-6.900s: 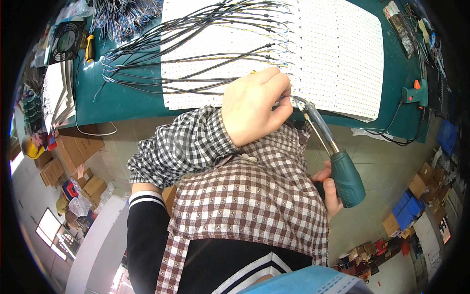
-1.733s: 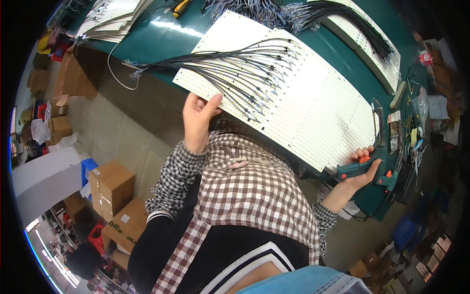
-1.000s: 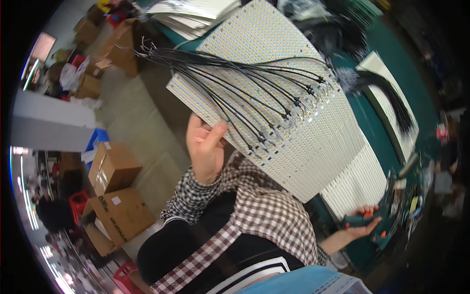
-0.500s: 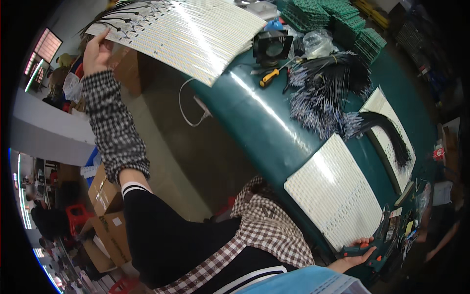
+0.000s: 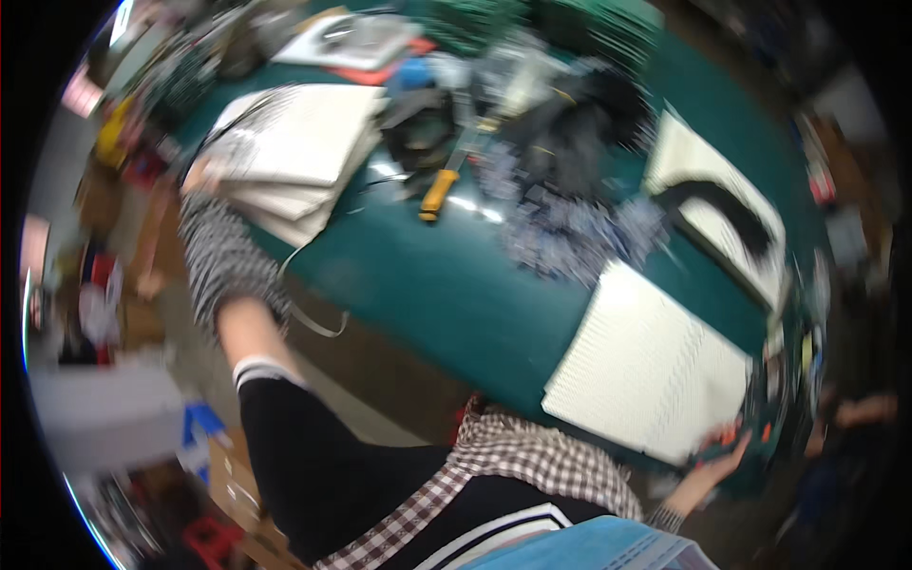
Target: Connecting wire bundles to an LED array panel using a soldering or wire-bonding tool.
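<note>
At the far left lies a stack of white strip-lined panels (image 5: 294, 142), with thin black wires (image 5: 252, 119) across its top left corner. My left hand (image 5: 201, 177), blurred, grips the near left edge of the top panel. Another white panel (image 5: 655, 361) with a row of small marks lies at the right, by the table's near edge. At its lower right corner my right hand (image 5: 730, 458) is closed around a dark hand tool with red parts (image 5: 727, 435); its exact kind is smeared by motion.
On the green table (image 5: 427, 294) sit a yellow-handled screwdriver (image 5: 439, 195), a dark square device (image 5: 418, 128), a heap of black wires (image 5: 579, 142) with pale ends, and green stacks (image 5: 608, 28). A black wire bundle (image 5: 717, 204) rests on another white panel (image 5: 760, 252). A white cable (image 5: 318, 328) hangs off the edge.
The view has swung left and blurred. The stack of white panels appears lower and smaller, with my left hand still at its edge. My right hand stays by the near right panel with the tool.
</note>
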Motion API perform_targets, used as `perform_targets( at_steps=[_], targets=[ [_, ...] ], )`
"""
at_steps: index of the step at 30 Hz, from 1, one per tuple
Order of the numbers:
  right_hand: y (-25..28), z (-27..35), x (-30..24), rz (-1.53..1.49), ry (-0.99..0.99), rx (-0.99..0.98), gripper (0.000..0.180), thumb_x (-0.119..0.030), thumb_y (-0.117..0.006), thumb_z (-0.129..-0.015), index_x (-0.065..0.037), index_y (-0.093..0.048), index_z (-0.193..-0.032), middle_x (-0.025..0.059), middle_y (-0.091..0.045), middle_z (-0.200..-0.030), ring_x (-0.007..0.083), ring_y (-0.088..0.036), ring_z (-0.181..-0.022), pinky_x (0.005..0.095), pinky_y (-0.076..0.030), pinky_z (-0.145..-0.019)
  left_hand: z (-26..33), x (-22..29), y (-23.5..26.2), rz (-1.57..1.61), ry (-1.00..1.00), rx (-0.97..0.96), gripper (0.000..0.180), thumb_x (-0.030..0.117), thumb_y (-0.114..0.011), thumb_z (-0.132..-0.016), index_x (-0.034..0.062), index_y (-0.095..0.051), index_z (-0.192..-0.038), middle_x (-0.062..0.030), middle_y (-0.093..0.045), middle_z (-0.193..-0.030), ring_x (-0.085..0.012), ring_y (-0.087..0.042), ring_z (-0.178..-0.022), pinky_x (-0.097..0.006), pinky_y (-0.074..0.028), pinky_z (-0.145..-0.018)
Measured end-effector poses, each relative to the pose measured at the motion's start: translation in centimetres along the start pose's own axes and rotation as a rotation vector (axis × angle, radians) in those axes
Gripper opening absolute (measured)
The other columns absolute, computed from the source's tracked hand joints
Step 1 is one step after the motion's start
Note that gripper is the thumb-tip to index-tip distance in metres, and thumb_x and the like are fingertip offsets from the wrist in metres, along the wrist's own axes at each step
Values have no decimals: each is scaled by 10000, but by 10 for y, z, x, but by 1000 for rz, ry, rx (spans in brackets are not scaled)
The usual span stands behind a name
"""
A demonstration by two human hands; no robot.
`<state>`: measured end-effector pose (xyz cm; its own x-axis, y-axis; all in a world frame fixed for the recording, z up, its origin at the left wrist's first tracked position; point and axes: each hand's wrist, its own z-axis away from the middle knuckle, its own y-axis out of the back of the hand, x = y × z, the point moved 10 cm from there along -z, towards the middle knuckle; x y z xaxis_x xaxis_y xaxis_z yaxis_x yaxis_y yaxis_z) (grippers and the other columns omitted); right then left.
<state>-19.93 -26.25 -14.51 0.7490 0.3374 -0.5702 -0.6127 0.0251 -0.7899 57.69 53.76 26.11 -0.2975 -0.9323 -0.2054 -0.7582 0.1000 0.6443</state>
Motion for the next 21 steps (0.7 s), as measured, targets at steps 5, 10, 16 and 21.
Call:
perform_targets(
  at_steps=[5, 10, 16, 21],
  targets=[
    [14, -10, -11, -110, -54, -328, 407, -379, -533, -896, 0, -538, -1046, 44, -524, -804, 158, -499, -730, 285, -439, -655, 57, 31, -8, 399, 835, 269, 518, 448, -661, -797, -17, -635, -1023, -159, -652, -929, -243, -613, -815, -390, -493, -727],
    [32, -2, -32, -105, 69, -158, 403, -342, -524, -903, 20, -545, -1078, 85, -594, -849, 221, -569, -820, 319, -475, -757, 153, 443, 186, 1222, 212, 199, 241, 31, -469, -909, -82, -548, -1105, -189, -608, -1046, -247, -590, -1006, -324, -458, -933],
    [16, -6, -49, -64, 113, -256, 367, -288, -522, -901, 43, -537, -1060, 98, -613, -862, 265, -600, -873, 446, -403, -959, 266, 724, 149, 1142, -434, -608, 795, 171, -685, -784, -73, -217, -1378, -284, -271, -1405, -413, -333, -1274, -390, -321, -1029],
    [25, -12, -40, -129, 34, -285, 439, -320, -511, -902, -16, -465, -1215, 120, -604, -973, 264, -589, -924, 545, -323, -1017, 265, 743, 158, 991, -470, -691, 842, 253, -697, -783, -66, -201, -1385, -292, -190, -1433, -438, -283, -1296, -408, -299, -1051]
  ],
)
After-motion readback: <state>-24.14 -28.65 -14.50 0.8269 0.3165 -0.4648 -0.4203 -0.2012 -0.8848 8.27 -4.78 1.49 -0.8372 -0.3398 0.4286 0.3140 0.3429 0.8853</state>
